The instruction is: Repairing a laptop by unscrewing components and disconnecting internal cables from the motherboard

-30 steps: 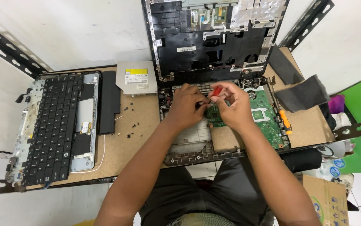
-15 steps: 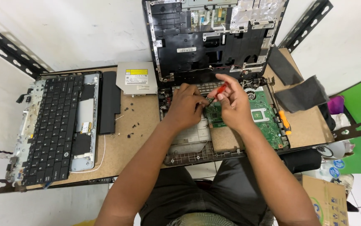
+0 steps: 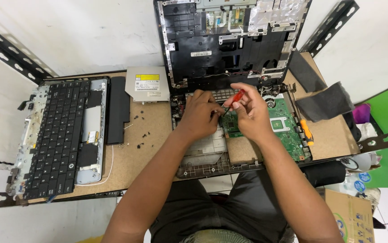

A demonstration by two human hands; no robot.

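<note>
My right hand (image 3: 248, 112) grips a small red-handled screwdriver (image 3: 236, 96), its tip angled down to the left onto the opened laptop base (image 3: 203, 155). My left hand (image 3: 200, 112) rests on that base beside the tip, fingers curled around the spot being worked; what it pinches is hidden. A green motherboard (image 3: 286, 128) lies in the base just right of my right hand. The laptop's stripped black lid (image 3: 230, 45) stands up behind both hands.
On the wooden board (image 3: 149, 144) lie a keyboard panel (image 3: 61, 135) at the left, a black battery bar (image 3: 118, 109), a silver optical drive (image 3: 148, 83), loose black screws (image 3: 142, 135), an orange-handled screwdriver (image 3: 306, 131) and dark foam pieces (image 3: 324, 101). A cardboard box (image 3: 349, 216) sits lower right.
The screwdriver has tilted slightly and my right hand has shifted a little over the same spot. My left hand stays in place.
</note>
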